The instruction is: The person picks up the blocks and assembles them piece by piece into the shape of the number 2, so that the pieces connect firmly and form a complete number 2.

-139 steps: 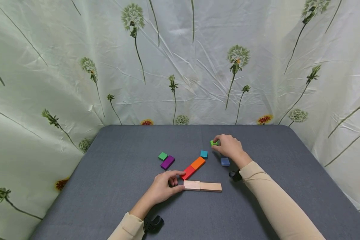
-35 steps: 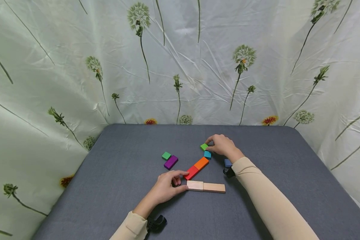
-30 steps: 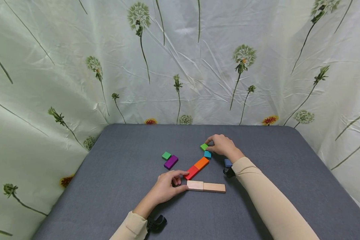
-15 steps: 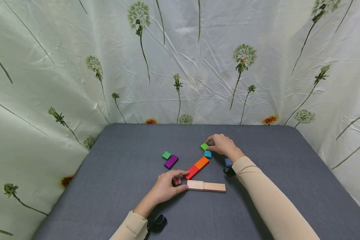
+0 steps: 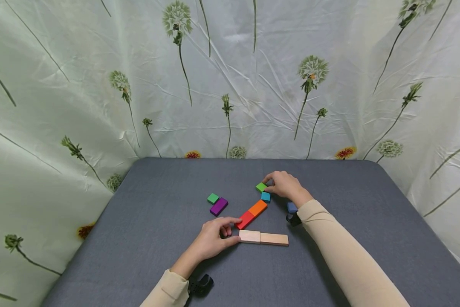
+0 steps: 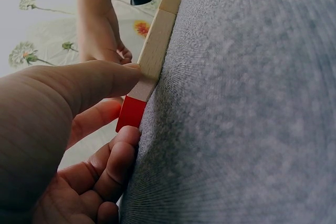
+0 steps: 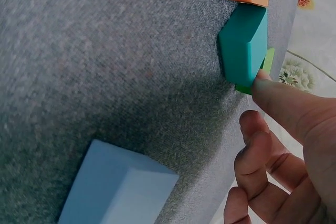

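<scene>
Two plain wooden blocks (image 5: 273,239) lie end to end, and above their left end a red block (image 5: 244,220) and an orange block (image 5: 258,208) slant up to the right. At that corner my left hand (image 5: 209,239) rests its thumb against the wooden end and its index finger against the red block. A teal block (image 5: 265,197) follows the orange one; beyond it my right hand (image 5: 285,186) pinches a light green block (image 5: 260,187) between thumb and index finger. In the right wrist view the teal block (image 7: 244,45) partly hides the light green one (image 7: 269,60).
Left of the slanted row lie a green block (image 5: 212,198) and a purple block (image 5: 218,207), close together. A blue block (image 5: 291,207) lies beneath my right wrist, partly covered by the black wrist camera (image 5: 293,220). A flowered curtain (image 5: 230,76) hangs behind the grey table (image 5: 157,183).
Since the oldest frame my right hand has brought the light green block left and nearer, up to the teal block. Over the last second both hands have kept still.
</scene>
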### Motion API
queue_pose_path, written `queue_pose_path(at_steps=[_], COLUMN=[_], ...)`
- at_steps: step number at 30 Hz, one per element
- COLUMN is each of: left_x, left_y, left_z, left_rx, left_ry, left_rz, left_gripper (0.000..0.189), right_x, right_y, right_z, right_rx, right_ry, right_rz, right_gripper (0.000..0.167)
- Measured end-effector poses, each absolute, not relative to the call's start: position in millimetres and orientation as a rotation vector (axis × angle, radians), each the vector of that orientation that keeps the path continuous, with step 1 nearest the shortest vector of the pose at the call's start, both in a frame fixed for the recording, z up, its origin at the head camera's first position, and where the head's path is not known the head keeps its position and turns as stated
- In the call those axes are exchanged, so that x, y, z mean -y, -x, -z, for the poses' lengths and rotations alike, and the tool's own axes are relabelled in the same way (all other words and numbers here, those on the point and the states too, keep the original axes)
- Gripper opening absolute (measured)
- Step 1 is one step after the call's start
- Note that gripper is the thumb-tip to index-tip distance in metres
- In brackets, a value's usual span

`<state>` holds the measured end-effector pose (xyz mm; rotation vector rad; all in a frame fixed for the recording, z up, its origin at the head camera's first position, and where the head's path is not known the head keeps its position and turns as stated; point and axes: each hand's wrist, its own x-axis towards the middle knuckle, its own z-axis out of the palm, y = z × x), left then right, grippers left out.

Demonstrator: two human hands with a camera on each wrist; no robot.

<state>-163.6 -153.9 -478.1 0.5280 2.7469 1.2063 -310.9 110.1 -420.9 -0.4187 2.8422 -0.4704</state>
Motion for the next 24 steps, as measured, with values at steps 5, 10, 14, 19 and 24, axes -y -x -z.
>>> queue_pose_path(at_steps=[5,10,14,19,24], left_x=[153.8,153.8,154.0,154.2,154.3], left_y=[164.1,164.3,163.9,163.5,163.7], left_z=[478.3,478.0,477.6,477.5,477.8], left_rx=[-2.74,-2.741,-2.745,-2.742,-2.747], left_ry=[-0.523,-0.527,-0.539,-0.538,-0.542], left_rz=[-1.209,-1.204,-1.2,-1.207,-1.208], left_gripper=[0.042,0.041,0.041,0.041,0.041], right_x=[-113.8,-118.7,-124.2,-131.6,-140.3], right_y=[308.8,307.4,306.6,303.7,299.7], right_z=[418.6,415.4,415.2,416.2,417.0], right_rx=[-2.841,-2.84,-2.841,-2.84,-2.836], right_ry=[0.418,0.393,0.385,0.408,0.434], right_rz=[0.484,0.509,0.51,0.493,0.488], right_gripper=[0.038,0.04,0.042,0.041,0.038])
